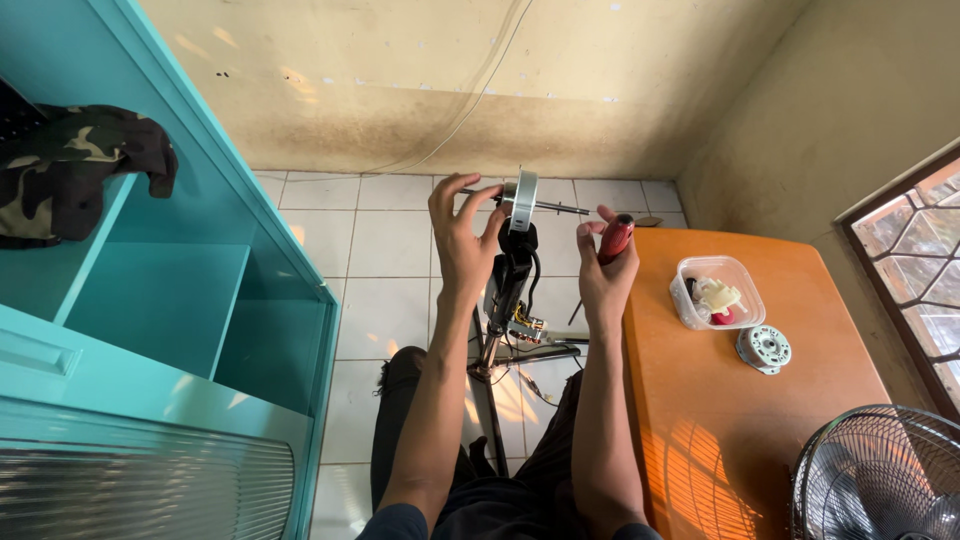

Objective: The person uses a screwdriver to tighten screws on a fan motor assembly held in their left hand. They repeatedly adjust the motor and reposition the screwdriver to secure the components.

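My left hand (462, 235) grips the top of a stripped fan motor assembly (518, 225), a silver round rotor on a thin shaft atop a black stand with loose wires. The fingers wrap around the rotor's left side. My right hand (603, 272) holds a red-handled screwdriver (615, 237) just to the right of the motor, its handle upright in the fist and its tip hidden. The stand runs down between my forearms toward my lap.
An orange table (740, 400) sits at right with a clear plastic container (716, 292) of small parts and a white round motor part (764, 349). A wire fan guard (880, 475) fills the bottom right. A teal cabinet (170, 300) stands at left, camouflage cloth (80, 165) on its shelf. White floor tiles lie ahead.
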